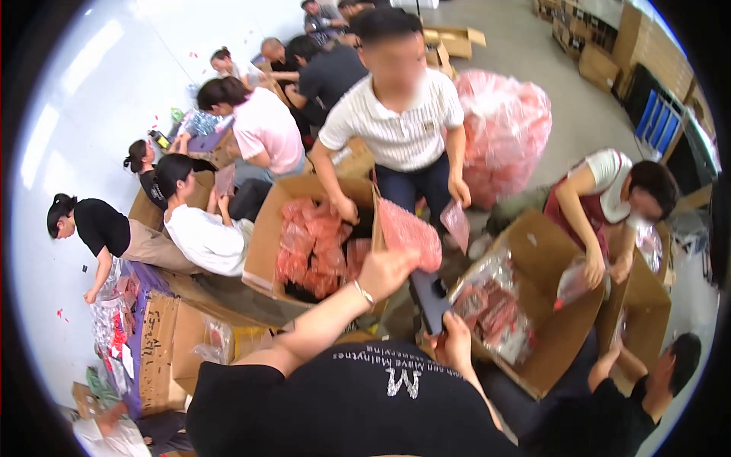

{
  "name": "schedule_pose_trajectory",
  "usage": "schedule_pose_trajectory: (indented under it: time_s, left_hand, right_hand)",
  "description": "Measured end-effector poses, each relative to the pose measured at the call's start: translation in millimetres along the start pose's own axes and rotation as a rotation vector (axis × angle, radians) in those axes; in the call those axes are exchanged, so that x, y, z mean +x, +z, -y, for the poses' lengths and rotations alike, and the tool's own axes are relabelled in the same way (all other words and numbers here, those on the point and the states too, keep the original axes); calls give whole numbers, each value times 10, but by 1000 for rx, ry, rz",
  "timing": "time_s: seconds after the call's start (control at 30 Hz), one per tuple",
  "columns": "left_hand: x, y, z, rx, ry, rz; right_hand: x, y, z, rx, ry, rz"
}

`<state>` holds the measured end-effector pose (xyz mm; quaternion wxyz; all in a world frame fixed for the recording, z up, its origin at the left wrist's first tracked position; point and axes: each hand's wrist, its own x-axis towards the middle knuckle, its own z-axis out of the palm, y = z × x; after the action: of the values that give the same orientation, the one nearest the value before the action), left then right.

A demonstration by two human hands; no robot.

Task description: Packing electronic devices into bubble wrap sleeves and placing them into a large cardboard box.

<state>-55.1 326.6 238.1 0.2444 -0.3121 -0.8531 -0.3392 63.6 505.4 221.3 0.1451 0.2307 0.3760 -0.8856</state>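
Grey concrete floor (533,68) and a pale wall frame a crowded packing room where many people sit or crouch among open cardboard cartons. At the centre, the wearer's left hand (387,270) reaches forward with a bracelet on the wrist, its fingers closed on the lower edge of a pink plastic packet (410,232), which it holds up just over the right wall of a big brown carton (263,236). That carton is filled with more pink and red packets (316,247) lying loosely in a heap. The wearer's right hand (455,339) is lower and closer to the body, clasped around a dark flat device (431,298) that stands nearly upright between the two cartons. Just to the right, a second open carton (548,335) tilts toward the wearer and holds clear-wrapped red packets (495,308). Across the big carton, a person in a striped polo shirt (400,122) bends in, one hand inside the carton and the other holding a small pink packet by the hip. Behind that person sits a large clear sack (506,126) stuffed with pink packets. On the right, a person in a maroon apron (586,209) leans over the second carton with a packet in hand. On the left, a person in a white top (205,236) sits beside the big carton, and others work farther back.
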Motion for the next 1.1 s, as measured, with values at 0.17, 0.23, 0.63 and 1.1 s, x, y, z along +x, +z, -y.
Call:
schedule_pose_trajectory:
  time_s: [0.17,0.23,0.63,1.1]
  left_hand:
    - [-64,-41,-199,24,-88,132]
    - [-84,-10,-215,-86,-15,65]
    - [283,-9,79,-47,-66,-150]
    - [275,10,103,-49,-51,-1]
  right_hand:
    - [-6,61,30,53,-41,-103]
    - [-11,28,3,27,-60,-4]
    - [184,-9,229,229,47,-96]
    - [190,-106,236,567,224,150]
